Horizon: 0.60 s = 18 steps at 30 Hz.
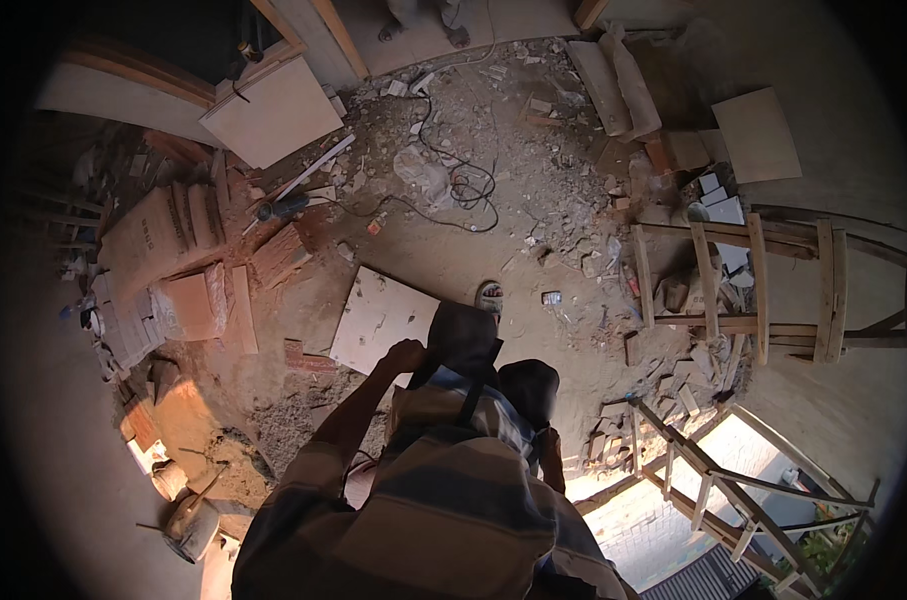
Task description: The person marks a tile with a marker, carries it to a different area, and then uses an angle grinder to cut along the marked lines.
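My left hand (404, 356) is closed in a fist beside my dark-trousered knee. It overlaps the lower right part of a pale square tile (378, 318) with dark spots on its face. Whatever the fist holds, if anything, is hidden, and I cannot tell whether it touches the tile. My right hand (550, 462) hangs low at my right side, partly covered by my striped shirt. Its fingers do not show clearly. My sandalled foot (489, 297) stands just right of the tile.
An angle grinder (281, 207) lies on the left, its black cable (473, 190) looped over rubble. Cardboard boxes (153, 240) are stacked at the left. Wooden ladder-like frames (763, 285) stand at the right. Another tile (273, 112) leans by the doorway, where another person's feet (458, 36) show.
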Tool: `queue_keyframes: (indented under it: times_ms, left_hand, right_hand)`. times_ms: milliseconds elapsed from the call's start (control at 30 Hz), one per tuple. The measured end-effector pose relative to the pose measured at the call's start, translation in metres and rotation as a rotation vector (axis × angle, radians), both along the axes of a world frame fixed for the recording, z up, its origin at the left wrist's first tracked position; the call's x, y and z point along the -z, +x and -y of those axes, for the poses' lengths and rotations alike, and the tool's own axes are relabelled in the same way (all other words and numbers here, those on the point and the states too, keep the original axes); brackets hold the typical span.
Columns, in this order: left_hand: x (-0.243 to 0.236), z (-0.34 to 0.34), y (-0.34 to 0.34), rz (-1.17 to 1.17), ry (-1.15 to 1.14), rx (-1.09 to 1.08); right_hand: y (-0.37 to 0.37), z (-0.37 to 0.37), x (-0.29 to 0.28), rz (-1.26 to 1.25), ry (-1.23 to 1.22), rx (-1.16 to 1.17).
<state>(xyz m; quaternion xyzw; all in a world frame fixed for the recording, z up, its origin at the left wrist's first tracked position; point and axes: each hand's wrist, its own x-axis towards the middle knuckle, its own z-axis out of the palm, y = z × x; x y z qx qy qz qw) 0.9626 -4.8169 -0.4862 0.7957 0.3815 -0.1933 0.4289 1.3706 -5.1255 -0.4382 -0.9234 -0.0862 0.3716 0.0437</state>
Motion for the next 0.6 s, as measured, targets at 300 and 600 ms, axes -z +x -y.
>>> queue_keyframes:
  times_ms: [300,600]
  left_hand:
    - [-0.029,0.059,0.047,-0.006,-0.226,-0.785]
    - [-0.040,0.108,0.172,0.182,-0.078,-2.130]
  right_hand:
    - [0.163,-0.258,-0.079,-0.285,-0.147,-1.451]
    - [0.197,-0.630,-0.028,-0.072,0.491,-1.536]
